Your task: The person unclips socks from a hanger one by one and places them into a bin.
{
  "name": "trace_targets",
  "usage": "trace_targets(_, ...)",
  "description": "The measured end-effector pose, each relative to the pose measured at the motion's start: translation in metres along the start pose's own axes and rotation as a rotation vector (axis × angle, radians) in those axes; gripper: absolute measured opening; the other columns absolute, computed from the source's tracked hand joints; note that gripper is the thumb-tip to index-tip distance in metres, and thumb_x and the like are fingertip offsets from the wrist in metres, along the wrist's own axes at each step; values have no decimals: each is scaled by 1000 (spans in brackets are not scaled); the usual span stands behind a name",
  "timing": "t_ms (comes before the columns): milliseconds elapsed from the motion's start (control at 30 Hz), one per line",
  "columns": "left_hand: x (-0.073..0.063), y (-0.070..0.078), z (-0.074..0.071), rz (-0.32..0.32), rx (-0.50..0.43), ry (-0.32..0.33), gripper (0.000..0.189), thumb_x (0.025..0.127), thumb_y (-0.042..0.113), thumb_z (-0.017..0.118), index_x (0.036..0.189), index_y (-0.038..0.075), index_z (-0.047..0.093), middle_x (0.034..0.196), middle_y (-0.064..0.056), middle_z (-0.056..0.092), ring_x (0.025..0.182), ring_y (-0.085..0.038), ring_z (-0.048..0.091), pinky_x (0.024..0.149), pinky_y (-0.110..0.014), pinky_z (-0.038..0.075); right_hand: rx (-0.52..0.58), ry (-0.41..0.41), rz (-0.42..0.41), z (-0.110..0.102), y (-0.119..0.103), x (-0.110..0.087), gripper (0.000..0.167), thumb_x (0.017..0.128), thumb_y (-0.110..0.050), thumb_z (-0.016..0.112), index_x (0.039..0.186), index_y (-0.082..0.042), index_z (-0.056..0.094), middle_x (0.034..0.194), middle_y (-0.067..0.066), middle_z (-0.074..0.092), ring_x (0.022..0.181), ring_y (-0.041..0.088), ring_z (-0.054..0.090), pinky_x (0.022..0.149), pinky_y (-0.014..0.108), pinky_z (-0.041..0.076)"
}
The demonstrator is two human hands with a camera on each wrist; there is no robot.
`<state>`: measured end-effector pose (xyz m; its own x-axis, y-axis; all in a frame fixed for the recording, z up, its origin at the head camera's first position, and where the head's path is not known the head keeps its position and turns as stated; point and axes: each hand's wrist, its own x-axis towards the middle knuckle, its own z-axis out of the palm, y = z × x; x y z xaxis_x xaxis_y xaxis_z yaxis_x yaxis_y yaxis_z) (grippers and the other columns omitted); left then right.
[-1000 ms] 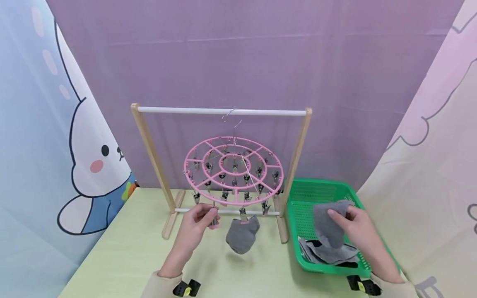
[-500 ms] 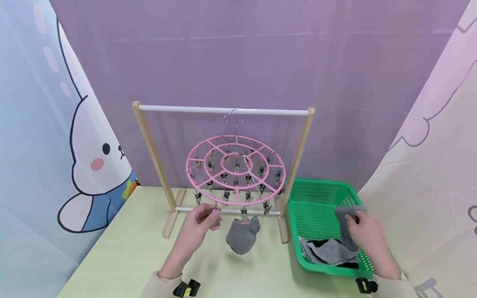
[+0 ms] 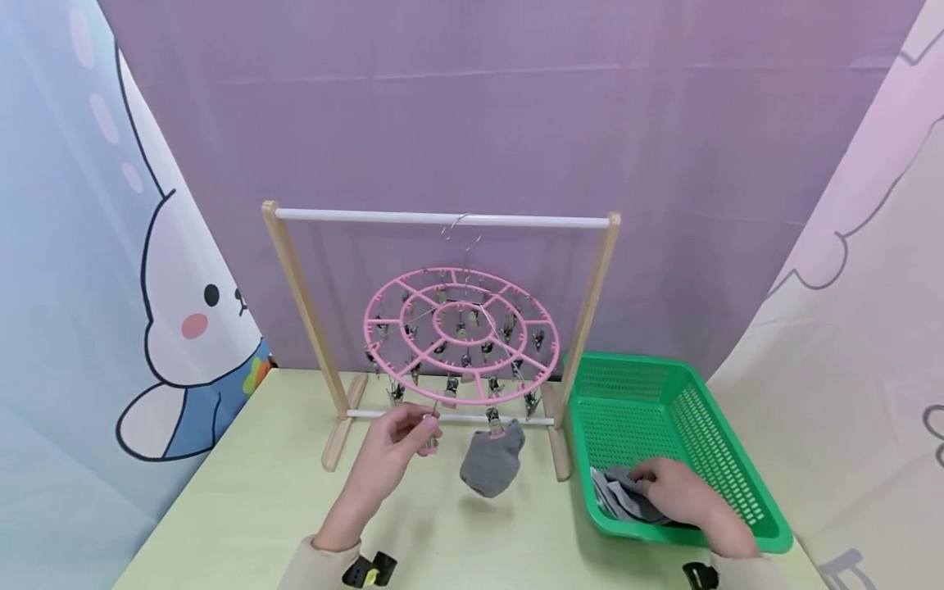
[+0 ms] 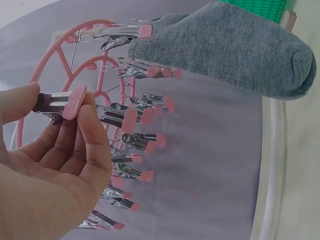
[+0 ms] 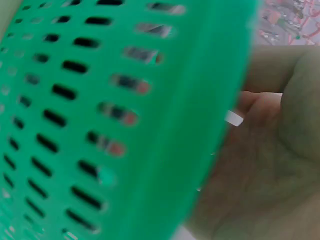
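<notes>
In the head view, my left hand [image 3: 398, 442] pinches a metal clip hanging from the front rim of the round pink drying hanger [image 3: 369, 328]. The left wrist view shows that clip [image 4: 57, 103] between thumb and fingers, its pink tips outward and nothing in its bite. Beside it a grey sock [image 3: 492, 463] hangs from another clip. My right hand [image 3: 674, 492] is down inside the green basket [image 3: 737, 459], its fingers curled at a grey sock [image 3: 627, 475] on the pile. In the right wrist view the basket wall [image 5: 165, 125] hides the fingertips.
The hanger hangs by a hook from the white bar [image 3: 354, 215] of a wooden stand [image 3: 302, 311]. Several other clips [image 4: 127, 172] dangle below its rings. The basket stands right of the stand on the pale green table [image 3: 243, 492], with a purple cloth [image 3: 472, 123] behind.
My right hand, raised over the basket with a grey sock, has gone down and left to the pile. The pink hanger has turned slightly, and the hanging sock has swung right. My left hand keeps its pinch.
</notes>
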<state>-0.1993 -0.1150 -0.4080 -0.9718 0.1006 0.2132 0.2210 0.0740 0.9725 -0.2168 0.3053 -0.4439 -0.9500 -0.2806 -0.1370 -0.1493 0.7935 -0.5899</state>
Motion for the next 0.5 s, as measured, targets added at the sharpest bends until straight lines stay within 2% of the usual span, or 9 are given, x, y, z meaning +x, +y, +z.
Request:
trace_targets(167,-1,2,0,-3,-2,-4,23,101,16,65,115,-2,66,100,-16,68,91,-32,69,78,-29,59,6,74,-30,0,-18,-2,23,100,-6,57,117,0,72,114,14,71,100,29,67,76,43,55)
trace_targets(333,-2,3,-1,-4,2,4,23,101,16,65,115,-2,67,99,-14,68,89,-25,69,77,-29,59,38,199,-63,7,-47,-2,24,100,-8,60,120,-1,70,113,11,72,99,26,68,78,42,57)
trace_targets(500,-2,3,-1,-6,1,10,23,101,16,65,116,-2,67,99,-14,68,90,-26,69,77,-29,59,111,291,-127,18,-72,2,23,100,-9,63,121,-1,70,110,8,72,100,23,69,85,41,58)
